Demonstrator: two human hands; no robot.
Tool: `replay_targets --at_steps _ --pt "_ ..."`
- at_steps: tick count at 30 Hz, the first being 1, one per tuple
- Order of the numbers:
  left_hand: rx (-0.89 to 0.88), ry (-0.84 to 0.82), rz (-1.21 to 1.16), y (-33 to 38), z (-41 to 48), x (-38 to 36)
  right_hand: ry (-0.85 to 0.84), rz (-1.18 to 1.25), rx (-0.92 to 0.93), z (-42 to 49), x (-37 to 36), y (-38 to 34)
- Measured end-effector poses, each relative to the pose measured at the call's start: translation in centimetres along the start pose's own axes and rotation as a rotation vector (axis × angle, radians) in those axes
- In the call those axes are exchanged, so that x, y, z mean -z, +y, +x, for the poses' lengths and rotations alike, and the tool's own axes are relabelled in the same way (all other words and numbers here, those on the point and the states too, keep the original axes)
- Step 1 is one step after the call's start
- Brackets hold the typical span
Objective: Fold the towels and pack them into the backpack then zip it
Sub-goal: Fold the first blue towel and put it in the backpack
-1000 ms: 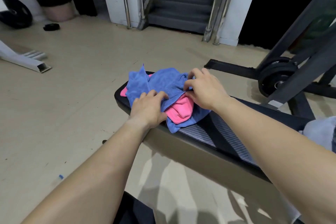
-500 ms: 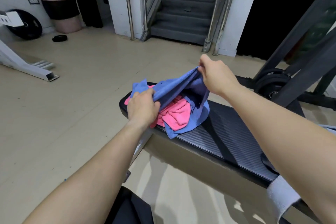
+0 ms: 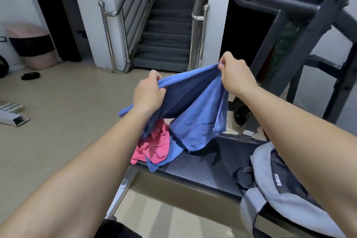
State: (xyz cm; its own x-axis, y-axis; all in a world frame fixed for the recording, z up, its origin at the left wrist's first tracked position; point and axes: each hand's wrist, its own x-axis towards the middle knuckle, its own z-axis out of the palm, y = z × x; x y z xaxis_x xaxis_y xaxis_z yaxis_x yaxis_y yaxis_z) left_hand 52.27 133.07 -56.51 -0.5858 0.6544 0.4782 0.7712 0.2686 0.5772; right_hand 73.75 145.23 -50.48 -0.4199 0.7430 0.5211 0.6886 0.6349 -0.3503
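A blue towel (image 3: pixel 195 114) hangs in the air above the bench, stretched between both hands. My left hand (image 3: pixel 148 93) pinches its top edge on the left, and my right hand (image 3: pixel 236 74) pinches the top edge on the right, a little higher. Below it a crumpled pink towel (image 3: pixel 154 146) lies on the black padded bench (image 3: pixel 204 168), with another blue towel (image 3: pixel 164 158) partly under it. A grey backpack (image 3: pixel 280 205) lies on the bench at the lower right, partly behind my right forearm.
Dark gym machine frames (image 3: pixel 301 31) stand at the right. A staircase with steel railings (image 3: pixel 166 31) is straight ahead. A pink bin (image 3: pixel 31 46) and a small weight plate (image 3: pixel 30 75) sit at the far left; a white metal beam (image 3: pixel 11 118) lies on the floor.
Both hands have lifted the blue towel up off the pile and spread it apart. The pink towel now lies uncovered on the bench. The camera has tilted, bringing the backpack into view.
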Motion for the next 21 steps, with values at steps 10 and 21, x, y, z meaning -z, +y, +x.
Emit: replay_targets --at_steps 10,21 --pt "-0.191 0.001 -0.11 9.2 0.4 1.3 0.133 0.01 -0.105 -0.8 8.7 4.2" --pt "-0.235 -0.488 0.238 3.7 -8.3 -7.7 -0.283 0.03 -0.227 -9.9 -1.1 13.4"
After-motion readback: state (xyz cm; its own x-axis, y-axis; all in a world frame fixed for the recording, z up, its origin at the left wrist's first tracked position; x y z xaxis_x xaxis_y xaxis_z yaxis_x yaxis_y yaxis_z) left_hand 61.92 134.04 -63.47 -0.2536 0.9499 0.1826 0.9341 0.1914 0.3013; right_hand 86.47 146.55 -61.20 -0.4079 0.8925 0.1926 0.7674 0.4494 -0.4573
